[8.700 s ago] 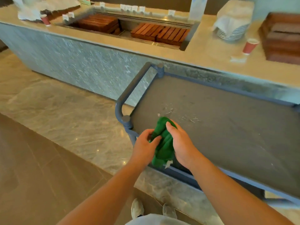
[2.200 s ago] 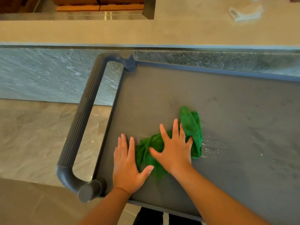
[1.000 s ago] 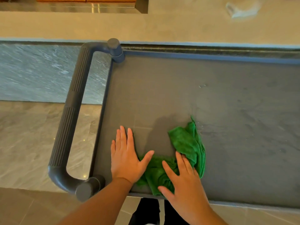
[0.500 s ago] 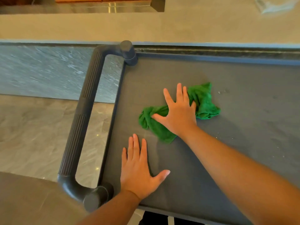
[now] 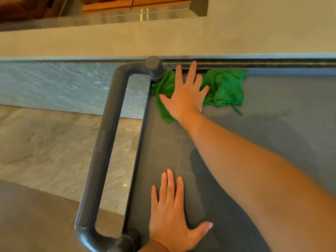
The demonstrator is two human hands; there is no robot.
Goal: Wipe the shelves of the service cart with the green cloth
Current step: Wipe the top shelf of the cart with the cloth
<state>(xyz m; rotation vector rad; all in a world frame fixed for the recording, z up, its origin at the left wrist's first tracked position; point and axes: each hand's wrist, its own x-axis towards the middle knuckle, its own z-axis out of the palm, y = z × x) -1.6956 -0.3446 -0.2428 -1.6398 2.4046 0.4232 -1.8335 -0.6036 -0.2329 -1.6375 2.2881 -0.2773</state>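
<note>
The right hand (image 5: 185,95) has swept the green cloth (image 5: 225,86) away from the person, from the stretch of top shelf (image 5: 272,133) beside the middle of the cart handle (image 5: 105,148) into the corner at the handle's far post, where the cloth's edge now touches the post's base. The left hand (image 5: 172,220) has stayed flat on the shelf beside the handle's near post, fingers straight, thumb out, holding nothing. Judging from this, the strip along the handle is largely wiped, while the shelf area away from the handle and any lower shelves, out of view, remain. The right hand's fingers (image 5: 191,71) are spread wide and straight, pressing on the cloth without curling round it, their tips reaching past its far edge to the shelf rim. The cloth is bunched under the palm, with 1 lobe toward the handle post and a larger one on the side away from the handle
</note>
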